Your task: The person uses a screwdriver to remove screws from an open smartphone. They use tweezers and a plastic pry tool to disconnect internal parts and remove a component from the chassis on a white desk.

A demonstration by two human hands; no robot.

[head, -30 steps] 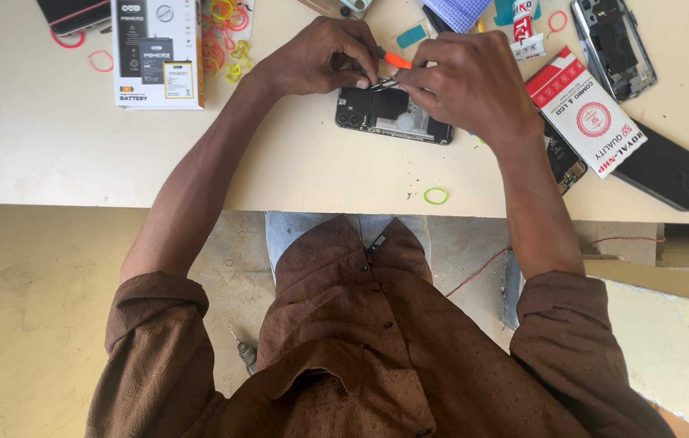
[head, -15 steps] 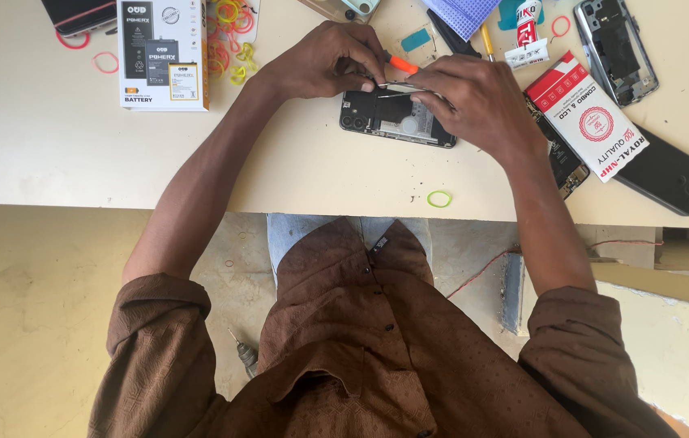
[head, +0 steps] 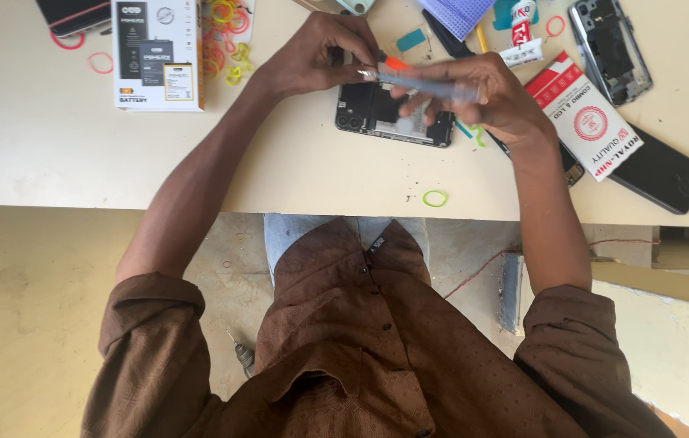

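An opened black phone (head: 393, 123) lies back-up on the cream table (head: 296, 170), its insides showing. My left hand (head: 320, 53) rests at the phone's top left corner, fingers curled and pinching the tip of a thin pale tool (head: 421, 81). My right hand (head: 486, 96) hovers just above the phone's right end and grips that tool, which lies level and is blurred. A small orange piece (head: 397, 62) shows between the two hands. What kind of tool it is cannot be made out.
A white battery box (head: 158, 53) and coloured rubber bands (head: 227, 32) lie at the left. A red and white box (head: 584, 118), a black phone (head: 656, 170) and a phone frame (head: 608, 49) lie at the right. One green band (head: 434, 198) sits near the table edge.
My right hand has lifted off the phone and moved right, turning the tool level. My left hand stays at the phone's top left corner.
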